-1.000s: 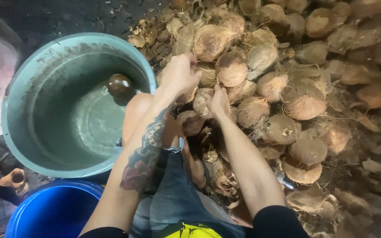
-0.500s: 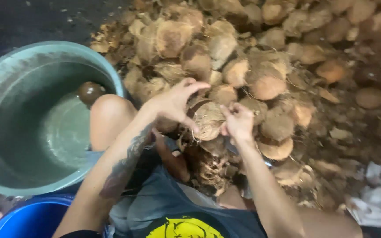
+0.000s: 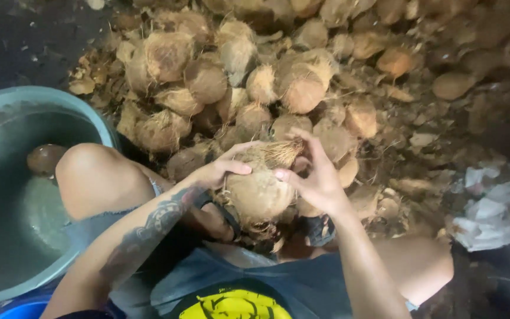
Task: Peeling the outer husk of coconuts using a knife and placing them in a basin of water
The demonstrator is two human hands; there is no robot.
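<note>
I hold a husked, fibrous brown coconut (image 3: 259, 192) between my knees. My left hand (image 3: 222, 168), on a tattooed forearm, grips its upper left side. On the right side my right hand (image 3: 317, 177) clasps it, fingers spread over the top fibres. A big heap of similar coconuts (image 3: 255, 82) lies just beyond it on the ground.
A large teal tub (image 3: 28, 97) with water stands at the left, beside my left knee (image 3: 90, 168), with one dark peeled coconut (image 3: 42, 158) floating in it. A blue bucket rim (image 3: 13, 310) shows at the bottom left. White scraps (image 3: 491, 218) lie at the right.
The view has swung right, so the tub has slid to the left edge. Both hands have pulled one coconut off the heap and now hold it closer to my lap.
</note>
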